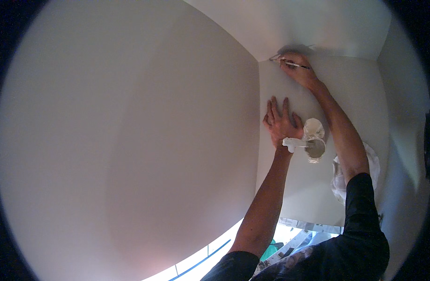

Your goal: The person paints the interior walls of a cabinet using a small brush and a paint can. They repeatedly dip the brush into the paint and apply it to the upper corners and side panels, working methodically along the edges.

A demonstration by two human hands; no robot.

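Observation:
My right hand (299, 68) grips a slender paintbrush (296, 65) with a pale handle and dark end. Its tip meets the seam by the corner, where the pale surface (352, 84) joins the wall (327, 28) behind it. Lower and to the left, my left hand (281, 123) lies on that surface with its fingers spread, holding nothing. Beside the left wrist is a small cup (315, 149) of greyish, paint-like material. A white-handled tool (294, 143) rests across the cup and overlaps the wrist. Just above the cup sits a round cream-coloured piece (313, 128), perhaps its lid.
A crumpled white cloth (373, 159) lies partly behind my right forearm. Tall plain walls stand close at left (148, 123) and right (404, 133). Papery strips (309, 226) line the surface's near edge. Bright light, blue tape (201, 260) and a green item (269, 251) show below.

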